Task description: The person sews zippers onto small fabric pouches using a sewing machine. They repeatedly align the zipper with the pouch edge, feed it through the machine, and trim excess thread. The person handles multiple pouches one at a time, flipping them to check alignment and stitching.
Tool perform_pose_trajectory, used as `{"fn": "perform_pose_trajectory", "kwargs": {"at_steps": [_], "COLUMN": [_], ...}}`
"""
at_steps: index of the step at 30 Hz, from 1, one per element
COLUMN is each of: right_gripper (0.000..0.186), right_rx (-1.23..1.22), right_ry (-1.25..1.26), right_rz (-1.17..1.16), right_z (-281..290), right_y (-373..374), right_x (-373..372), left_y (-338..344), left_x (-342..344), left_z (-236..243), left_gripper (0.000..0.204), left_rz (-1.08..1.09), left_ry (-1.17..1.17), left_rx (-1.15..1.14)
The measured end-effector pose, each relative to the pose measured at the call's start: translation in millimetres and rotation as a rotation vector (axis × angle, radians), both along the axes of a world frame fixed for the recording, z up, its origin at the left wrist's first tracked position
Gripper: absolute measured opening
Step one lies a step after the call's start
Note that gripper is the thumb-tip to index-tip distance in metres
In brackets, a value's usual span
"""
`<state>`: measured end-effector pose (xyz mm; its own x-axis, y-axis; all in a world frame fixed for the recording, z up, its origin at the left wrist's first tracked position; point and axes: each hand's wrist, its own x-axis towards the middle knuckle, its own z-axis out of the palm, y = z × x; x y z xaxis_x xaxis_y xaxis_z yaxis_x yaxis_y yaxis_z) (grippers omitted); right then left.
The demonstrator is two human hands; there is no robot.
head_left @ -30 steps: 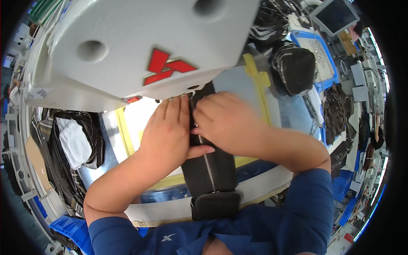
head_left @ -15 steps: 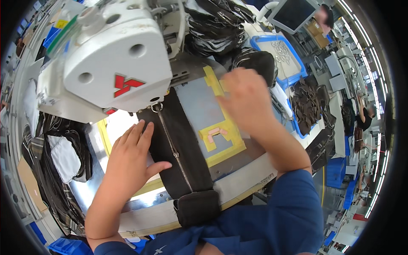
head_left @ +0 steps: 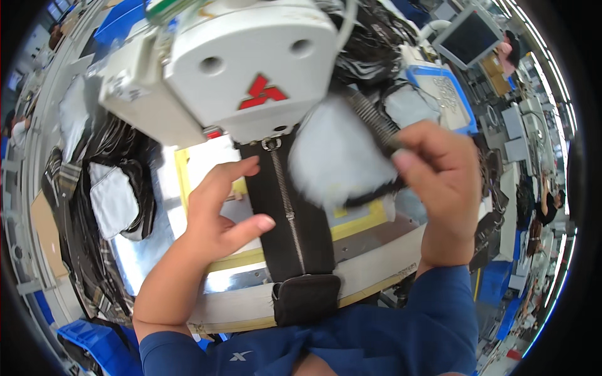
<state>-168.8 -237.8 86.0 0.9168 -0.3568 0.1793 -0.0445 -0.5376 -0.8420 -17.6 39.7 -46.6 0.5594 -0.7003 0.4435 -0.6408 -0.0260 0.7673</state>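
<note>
A black fabric strip [head_left: 316, 241] with a silver metal zipper [head_left: 290, 217] lies lengthwise under the head of a white sewing machine [head_left: 251, 75]. Its near end carries a small black pouch [head_left: 307, 299] that hangs over the table's front edge. At the strip's left side is my left hand [head_left: 216, 216], fingers and thumb apart, thumb tip over the black cloth. My right hand [head_left: 445, 182] pinches a bag panel [head_left: 332, 150] with pale grey lining, dark edges and what looks like a zipper. Motion blurs that panel, and it covers much of the plate right of the strip.
Dark pieces with pale lining [head_left: 113, 197] are heaped at the left. More dark pieces [head_left: 370, 53] pile up behind the machine. A blue-rimmed tray [head_left: 470, 113] holds small metal parts at the back right, near a monitor [head_left: 470, 37]. Yellow tape [head_left: 360, 225] marks the plate.
My right hand, earlier raised near the dark pile at right, now holds the lined panel over the plate. My left hand's fingers have bent and moved apart from the thumb. The whole view has shifted.
</note>
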Motion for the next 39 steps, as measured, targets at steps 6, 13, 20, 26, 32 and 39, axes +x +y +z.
{"fn": "perform_pose_trajectory", "kwargs": {"at_steps": [6, 13, 20, 26, 32, 39], "right_gripper": [0.023, 0.025, 0.019, 0.024, 0.024, 0.017], "right_rx": [0.541, -0.074, -0.273, -0.391, -0.331, -0.110], "right_ry": [0.395, -0.094, -0.365, -0.424, -0.322, -0.123], "right_rz": [0.409, 0.409, 0.394, 0.451, 0.487, 0.472], "right_z": [-83, -120, -133, -129, -121, -121], "right_y": [16, 34, 25, 26, 34, 34], "right_x": [51, 50, 49, 52, 46, 49], "left_y": [-3, -6, -7, -7, -4, -8], "left_x": [-14, -17, -9, -11, -8, -7], "left_z": [8, -2, -3, 2, 2, -4], "left_gripper": [0.050, 0.035, 0.023, 0.023, 0.021, 0.019], "left_rz": [-0.057, 0.184, 0.265, 0.208, 0.085, 0.036], "left_ry": [0.659, 0.588, -0.165, -0.251, -0.034, 0.253], "left_rx": [-0.079, 0.108, 0.072, 0.072, 0.088, 0.101]}}
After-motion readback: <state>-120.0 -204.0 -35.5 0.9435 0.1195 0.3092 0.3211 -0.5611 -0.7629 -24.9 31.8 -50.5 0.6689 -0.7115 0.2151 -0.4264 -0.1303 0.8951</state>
